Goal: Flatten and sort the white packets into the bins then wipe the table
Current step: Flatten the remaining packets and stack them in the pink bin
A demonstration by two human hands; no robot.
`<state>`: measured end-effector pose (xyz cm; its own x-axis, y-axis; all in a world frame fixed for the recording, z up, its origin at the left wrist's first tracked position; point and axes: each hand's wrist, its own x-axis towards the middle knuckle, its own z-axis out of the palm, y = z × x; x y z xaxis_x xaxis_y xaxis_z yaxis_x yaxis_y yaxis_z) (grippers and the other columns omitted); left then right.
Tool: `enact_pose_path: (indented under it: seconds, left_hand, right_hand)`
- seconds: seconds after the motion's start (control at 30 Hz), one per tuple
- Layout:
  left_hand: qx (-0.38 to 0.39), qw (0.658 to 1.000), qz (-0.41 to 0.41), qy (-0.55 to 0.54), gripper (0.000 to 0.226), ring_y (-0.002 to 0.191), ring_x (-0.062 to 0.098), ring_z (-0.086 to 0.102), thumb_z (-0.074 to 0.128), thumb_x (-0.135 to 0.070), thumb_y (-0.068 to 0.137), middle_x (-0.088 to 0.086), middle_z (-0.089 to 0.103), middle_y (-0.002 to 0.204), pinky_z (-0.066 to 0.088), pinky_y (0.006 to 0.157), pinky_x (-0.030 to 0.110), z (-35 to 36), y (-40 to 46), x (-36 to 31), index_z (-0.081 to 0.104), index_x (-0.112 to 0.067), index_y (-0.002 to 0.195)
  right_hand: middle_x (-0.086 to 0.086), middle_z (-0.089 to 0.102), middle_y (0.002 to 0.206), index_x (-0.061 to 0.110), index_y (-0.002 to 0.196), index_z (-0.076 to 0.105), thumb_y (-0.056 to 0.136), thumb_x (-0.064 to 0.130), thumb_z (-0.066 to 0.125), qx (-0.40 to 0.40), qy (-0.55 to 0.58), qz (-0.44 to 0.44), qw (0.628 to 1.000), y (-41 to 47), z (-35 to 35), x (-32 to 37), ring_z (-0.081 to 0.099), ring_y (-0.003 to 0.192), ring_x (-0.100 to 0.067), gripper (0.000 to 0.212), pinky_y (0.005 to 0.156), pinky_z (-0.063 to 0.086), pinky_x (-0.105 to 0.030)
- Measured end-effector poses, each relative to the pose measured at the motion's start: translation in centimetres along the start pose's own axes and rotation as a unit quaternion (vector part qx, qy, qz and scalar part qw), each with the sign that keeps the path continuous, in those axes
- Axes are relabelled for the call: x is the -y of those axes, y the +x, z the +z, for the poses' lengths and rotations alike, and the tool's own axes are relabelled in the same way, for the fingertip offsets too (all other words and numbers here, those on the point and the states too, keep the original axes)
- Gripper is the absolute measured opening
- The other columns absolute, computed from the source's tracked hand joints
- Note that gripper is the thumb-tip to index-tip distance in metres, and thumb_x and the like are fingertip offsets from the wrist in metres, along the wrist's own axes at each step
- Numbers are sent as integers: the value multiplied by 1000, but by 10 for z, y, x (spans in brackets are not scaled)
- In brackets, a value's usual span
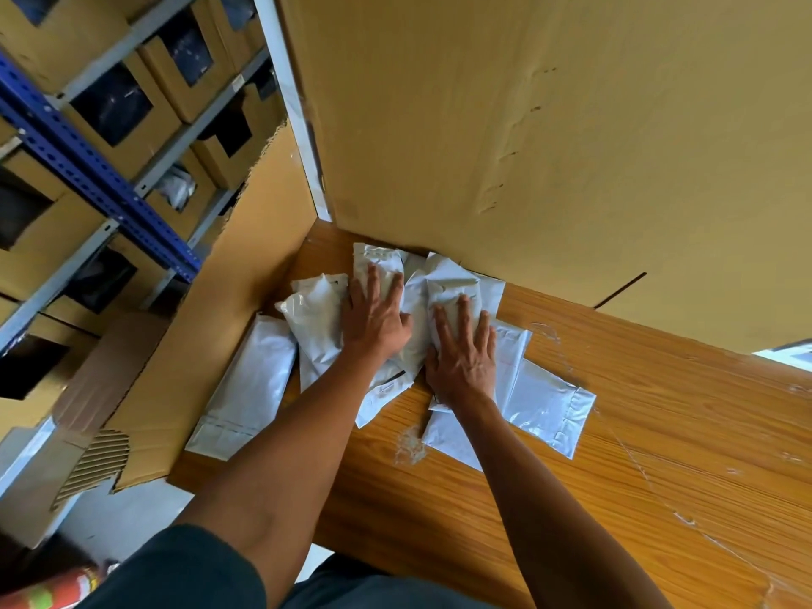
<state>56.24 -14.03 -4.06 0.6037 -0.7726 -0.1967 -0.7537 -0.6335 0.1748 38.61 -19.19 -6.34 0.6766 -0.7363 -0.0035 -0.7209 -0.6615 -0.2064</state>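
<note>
Several white packets lie in a loose pile at the far left corner of the wooden table (637, 432). My left hand (373, 318) lies flat, fingers spread, on a puffy packet (378, 261) near the corner. My right hand (461, 349) presses flat on another puffy packet (452, 285) beside it. A crumpled packet (314, 318) sits left of my left hand. A long flat packet (246, 389) leans at the table's left edge, and flat packets (545, 406) spread out to the right of my right hand.
A large cardboard sheet (527, 125) stands behind the table, another cardboard panel (197, 345) along its left side. A blue and grey metal rack (88, 169) with cardboard bins stands on the left. White residue marks (408, 446) streak the tabletop.
</note>
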Motion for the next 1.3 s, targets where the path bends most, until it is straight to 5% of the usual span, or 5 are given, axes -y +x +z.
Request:
enact_pose_path:
  seconds: [0.17, 0.37, 0.73, 0.9, 1.3]
  left_hand:
    - [7, 1000, 3, 1, 78, 158, 49, 10, 49, -49, 101, 13, -3, 176, 17, 125, 60, -10, -4, -1, 11, -34, 168]
    - [-30, 999, 8, -21, 74, 157, 49, 12, 50, -40, 101, 11, 1, 177, 24, 122, 62, -20, -19, -3, 18, -31, 168]
    - [-111, 991, 55, -40, 76, 155, 48, 23, 39, -44, 94, 12, 18, 174, 35, 116, 67, -38, -68, -27, 26, -28, 166]
    - [-93, 990, 101, -46, 74, 156, 43, 21, 49, -44, 101, 7, 12, 176, 38, 117, 59, -38, -94, -71, 18, -31, 168]
    - [-43, 959, 273, -62, 75, 159, 37, 13, 50, -41, 103, 0, 1, 177, 34, 121, 56, 0, -184, -218, 13, -37, 168]
  right_hand:
    - [-15, 10, 173, 29, 163, 28, 94, 32, 55, 17, -4, 5, 1000, 3, -4, 0, 21, 151, -51, 73, 120, 28, -62]
    - [-16, 24, 168, 22, 155, 41, 90, 11, 55, 1, 18, -1, 1000, 2, -17, 2, 37, 141, -48, 68, 97, 48, -56]
    - [-15, 26, 166, 22, 153, 42, 86, 10, 57, -52, 33, 12, 998, -22, -53, -8, 40, 137, -44, 69, 96, 50, -55]
    - [-17, 29, 165, 21, 153, 44, 75, 1, 59, -76, 16, 71, 994, -53, -73, -50, 44, 128, -45, 82, 97, 48, -55]
    - [-13, 18, 171, 31, 158, 33, 84, 11, 59, -94, 15, 251, 963, -189, -109, -172, 35, 141, -45, 81, 108, 43, -57]
